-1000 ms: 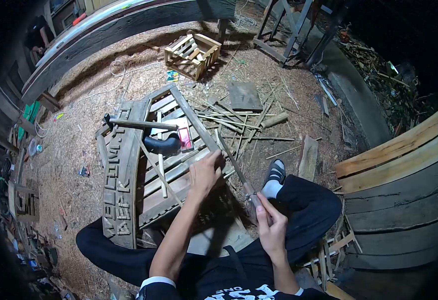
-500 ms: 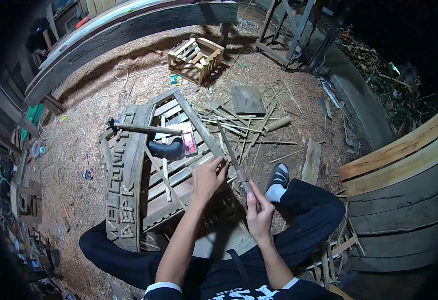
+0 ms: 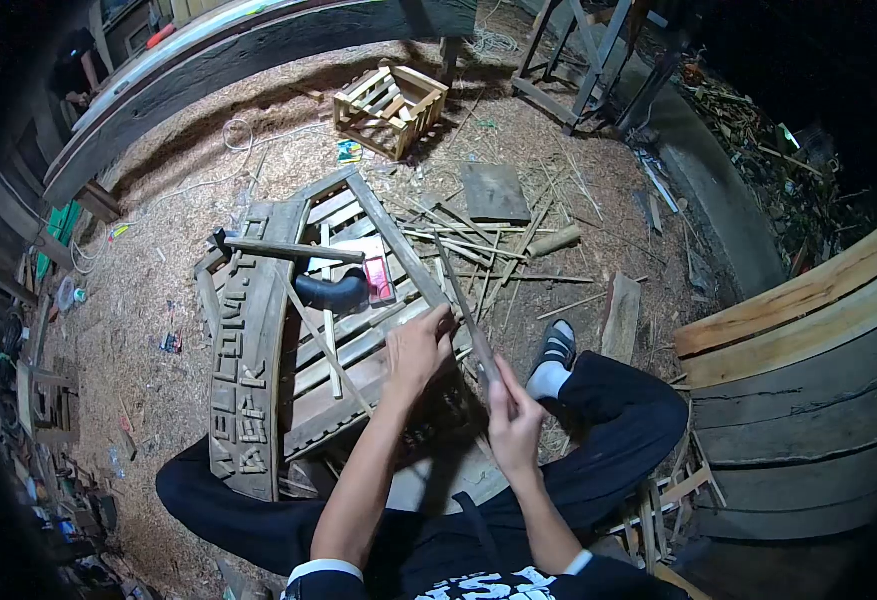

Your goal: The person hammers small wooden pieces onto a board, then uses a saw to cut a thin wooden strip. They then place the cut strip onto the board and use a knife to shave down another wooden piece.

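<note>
My right hand [image 3: 515, 420] is wrapped round the handle of a long, narrow knife [image 3: 467, 318], whose blade points up and away from me. Close beside the blade, my left hand [image 3: 419, 350] is closed in a pinch at the corner of a slatted wooden frame [image 3: 394, 235]; what it pinches is too small to make out. On the slats lie a hammer [image 3: 294, 248], a curved black object [image 3: 334, 292], a pink-red packet [image 3: 381, 280] and thin wood strips [image 3: 321, 345]. A board with raised stick letters [image 3: 244, 380] is along the frame's left side.
Thin sticks [image 3: 489, 250] and a flat board [image 3: 496, 192] lie on the shaving-covered ground. Beyond stand a slatted crate [image 3: 394, 110] and a long bench [image 3: 259, 65]. Wooden planks [image 3: 799, 400] rise at my right. Another person [image 3: 77, 70] is at the far left.
My right hand has slid slightly up and left with the knife, now covering more of its handle end. The left hand stays nearly in place, still pinching.
</note>
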Demonstrator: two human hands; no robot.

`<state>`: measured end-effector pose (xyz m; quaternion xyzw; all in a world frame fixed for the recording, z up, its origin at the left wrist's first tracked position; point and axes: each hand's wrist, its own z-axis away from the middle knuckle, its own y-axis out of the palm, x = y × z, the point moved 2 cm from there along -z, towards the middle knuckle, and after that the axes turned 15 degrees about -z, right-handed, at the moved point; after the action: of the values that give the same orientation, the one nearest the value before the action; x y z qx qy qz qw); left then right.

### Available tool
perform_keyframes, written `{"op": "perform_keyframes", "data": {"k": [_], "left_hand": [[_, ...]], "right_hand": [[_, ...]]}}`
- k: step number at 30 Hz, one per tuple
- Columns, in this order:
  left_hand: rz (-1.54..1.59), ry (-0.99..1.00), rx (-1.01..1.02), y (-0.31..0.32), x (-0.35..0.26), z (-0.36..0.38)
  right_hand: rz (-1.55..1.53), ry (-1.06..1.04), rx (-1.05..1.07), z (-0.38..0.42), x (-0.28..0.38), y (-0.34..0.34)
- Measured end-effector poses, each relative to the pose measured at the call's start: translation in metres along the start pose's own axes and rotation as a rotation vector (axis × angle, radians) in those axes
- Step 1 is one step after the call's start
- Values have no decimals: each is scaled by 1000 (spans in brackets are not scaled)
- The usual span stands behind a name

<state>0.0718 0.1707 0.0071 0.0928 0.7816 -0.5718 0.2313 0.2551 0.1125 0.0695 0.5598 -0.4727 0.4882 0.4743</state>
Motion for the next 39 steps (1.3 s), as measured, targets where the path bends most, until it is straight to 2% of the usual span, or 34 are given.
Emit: {"op": "perform_keyframes", "data": {"k": [2,4,6,10,12,13,16,17,18,21,23,27,30,32,35,39], "left_hand": [[-15,1,45,1,-1,-5],[-2,14,40,2,0,-1],[14,39,44,-2,0,-1],[16,9,42,-8,-6,-2],[28,17,97,-6,-5,-3],[24,4,74,-2,-3,-4],[-6,-12,59,-1,0,-1],[-16,-6,90,0,2,-3],[-25,-7,119,-1,2,-7],[-33,3,89,-2,1,-3],[22,24,17,-3,0,-3],[-22,11,29,-3,-2,-5],[56,19,-21,-4,-5,0],[80,5,-64,-5,-6,1],[-20,-10,30,-6,-4,-2],[35,10,-25,-6,-4,1]], "right_hand": [[1,45,19,17,-4,-20],[92,-11,21,6,-4,-6],[57,-27,-4,-15,-13,13],[79,26,31,20,-4,-20],[94,-35,14,8,-4,-7],[103,35,-10,-1,4,4],[20,67,-10,13,-7,-9],[123,-44,24,22,-4,-19],[50,78,-19,32,3,-19],[102,62,-28,24,12,-15],[89,135,-10,28,17,-23],[100,-14,-26,40,24,-37],[23,115,-54,16,15,-24],[17,82,-25,2,9,-13],[39,-26,19,-10,-1,-6],[50,-61,19,-13,-12,-2]]}}
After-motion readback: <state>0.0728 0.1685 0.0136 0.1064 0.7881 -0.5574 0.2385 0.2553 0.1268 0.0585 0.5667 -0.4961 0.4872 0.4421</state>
